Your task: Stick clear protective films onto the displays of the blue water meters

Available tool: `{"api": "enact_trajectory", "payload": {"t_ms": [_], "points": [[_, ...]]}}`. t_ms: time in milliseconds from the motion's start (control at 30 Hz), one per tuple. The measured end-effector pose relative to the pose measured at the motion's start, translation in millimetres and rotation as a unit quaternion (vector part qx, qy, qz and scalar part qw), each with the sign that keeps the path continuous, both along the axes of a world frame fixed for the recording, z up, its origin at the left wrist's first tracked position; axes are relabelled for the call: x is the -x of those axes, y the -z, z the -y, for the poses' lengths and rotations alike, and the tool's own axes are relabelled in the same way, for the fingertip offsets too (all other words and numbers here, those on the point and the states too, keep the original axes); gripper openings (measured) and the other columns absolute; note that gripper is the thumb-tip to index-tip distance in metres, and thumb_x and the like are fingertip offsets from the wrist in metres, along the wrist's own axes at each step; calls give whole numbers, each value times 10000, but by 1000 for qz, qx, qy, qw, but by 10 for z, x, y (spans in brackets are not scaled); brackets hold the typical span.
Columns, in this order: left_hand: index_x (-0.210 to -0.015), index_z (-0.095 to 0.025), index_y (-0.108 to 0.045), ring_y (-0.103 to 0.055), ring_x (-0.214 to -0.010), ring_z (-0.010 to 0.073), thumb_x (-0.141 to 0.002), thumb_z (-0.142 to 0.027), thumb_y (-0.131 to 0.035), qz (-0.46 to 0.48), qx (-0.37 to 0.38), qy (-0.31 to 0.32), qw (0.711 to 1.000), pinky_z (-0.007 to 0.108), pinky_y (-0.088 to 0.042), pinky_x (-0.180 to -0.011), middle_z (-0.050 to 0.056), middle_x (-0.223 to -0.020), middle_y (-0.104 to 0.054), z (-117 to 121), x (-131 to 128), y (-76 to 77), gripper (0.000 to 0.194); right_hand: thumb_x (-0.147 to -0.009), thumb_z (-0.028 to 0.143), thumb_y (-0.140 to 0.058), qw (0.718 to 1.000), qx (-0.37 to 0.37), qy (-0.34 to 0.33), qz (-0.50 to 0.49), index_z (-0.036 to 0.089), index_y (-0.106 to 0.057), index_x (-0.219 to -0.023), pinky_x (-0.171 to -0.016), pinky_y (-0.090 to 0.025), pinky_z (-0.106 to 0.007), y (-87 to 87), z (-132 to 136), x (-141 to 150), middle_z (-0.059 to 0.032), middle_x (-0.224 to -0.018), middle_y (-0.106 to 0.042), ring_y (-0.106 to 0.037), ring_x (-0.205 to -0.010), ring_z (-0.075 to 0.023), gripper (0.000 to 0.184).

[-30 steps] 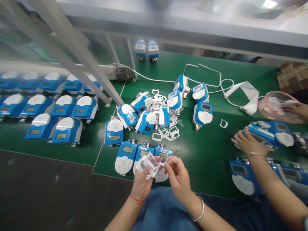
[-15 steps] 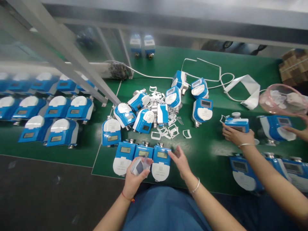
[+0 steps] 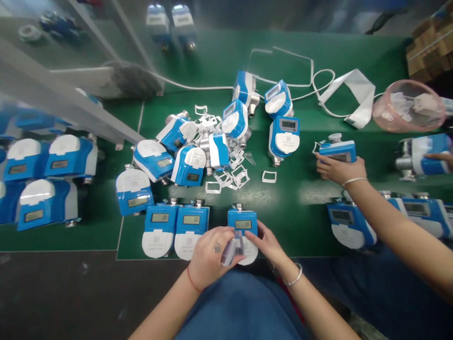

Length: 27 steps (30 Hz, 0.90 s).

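Green bench (image 3: 304, 203) | left grip (image 3: 211, 250): holding clear plastic pieces (image 3: 230, 252) | right grip (image 3: 269, 244): holding 1 blue-and-white meter (image 3: 243, 224)

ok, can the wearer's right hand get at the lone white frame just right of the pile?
Probably yes: the right hand would have to leave the meter it touches, but only green tabletop shows between hand and lone white frame.
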<state>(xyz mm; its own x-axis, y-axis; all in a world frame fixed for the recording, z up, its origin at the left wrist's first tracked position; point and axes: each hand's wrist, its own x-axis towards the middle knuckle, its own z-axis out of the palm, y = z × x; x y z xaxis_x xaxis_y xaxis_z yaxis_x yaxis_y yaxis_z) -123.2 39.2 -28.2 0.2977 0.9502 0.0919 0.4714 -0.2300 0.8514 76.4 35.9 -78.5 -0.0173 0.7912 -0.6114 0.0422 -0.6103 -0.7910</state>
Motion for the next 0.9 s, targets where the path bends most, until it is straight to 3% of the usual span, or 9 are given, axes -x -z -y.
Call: {"api": "enact_trajectory", "payload": {"t_ms": [100,200,367,433,467,533,633,767,900], "points": [[-994,-154,-611,-695,-896,300,-779,-282,-705,-88,-93,37,991,441,-566,-779,142,-1012,-734,-40,-141,42,267,-697,469,-743,992,-26,73,103,204,-599,-1106,-878,-505,-430,-189,122,-67,-112,-1097,-660,-615,-1017,-272,509],[-1004,-126,-598,-702,-859,261,-856,-190,-569,-178,-197,69,962,392,-574,-750,136,-980,-740,-86,-230,46,164,-752,440,-704,990,-35,82,112,199,-627,-978,-729,-537,-352,-432,207,12,-75,-883,-677,-640,-788,-213,340],[-1011,-131,-585,-689,-911,238,-886,-204,-541,-183,-221,98,953,372,-562,-807,129,-1007,-734,-73,-236,-27,151,-759,393,-702,995,-21,80,62,187,-682,-741,-546,-493,-256,-656,240,115,-38,-664,-665,-594,-571,-152,207],[-992,-141,-555,-660,-979,250,-885,-314,-574,-130,-201,80,968,385,-555,-840,154,-1053,-704,-4,-204,-20,204,-729,406,-737,992,2,120,45,182,-691,-714,-484,-458,-227,-635,247,21,-19,-580,-624,-552,-509,-129,229],[-984,-151,-535,-646,-992,248,-886,-347,-572,-98,-175,43,979,383,-555,-837,156,-1049,-687,42,-193,11,222,-703,419,-763,988,18,150,31,180,-692,-706,-453,-435,-211,-604,248,-55,-6,-541,-597,-525,-476,-114,250],[-985,-169,-506,-627,-942,217,-892,-307,-562,-55,-100,-87,990,347,-557,-784,118,-974,-643,137,-203,131,176,-633,433,-823,974,52,222,-8,176,-679,-674,-428,-412,-187,-518,236,-231,17,-497,-549,-478,-437,-86,298],[-1012,-186,-496,-588,-854,186,-829,-236,-647,-57,-13,-235,970,306,-537,-727,56,-902,-555,232,-313,395,243,-551,400,-881,945,84,310,-64,179,-657,-641,-459,-452,-184,-384,178,-417,28,-540,-551,-457,-441,-62,327],[-982,-215,-498,-549,-718,146,-788,-317,-696,-1,91,-275,957,257,-515,-646,2,-833,-503,243,-502,635,296,-560,374,-877,941,93,314,-82,189,-685,-691,-470,-475,-201,-254,92,-338,6,-629,-594,-470,-474,-72,297],[-963,-226,-524,-563,-705,124,-870,-286,-587,88,146,-295,940,223,-502,-645,-12,-813,-518,210,-572,668,127,-636,395,-833,963,60,260,-48,188,-690,-710,-492,-462,-207,-172,78,-121,13,-581,-563,-488,-505,-90,262]]}}
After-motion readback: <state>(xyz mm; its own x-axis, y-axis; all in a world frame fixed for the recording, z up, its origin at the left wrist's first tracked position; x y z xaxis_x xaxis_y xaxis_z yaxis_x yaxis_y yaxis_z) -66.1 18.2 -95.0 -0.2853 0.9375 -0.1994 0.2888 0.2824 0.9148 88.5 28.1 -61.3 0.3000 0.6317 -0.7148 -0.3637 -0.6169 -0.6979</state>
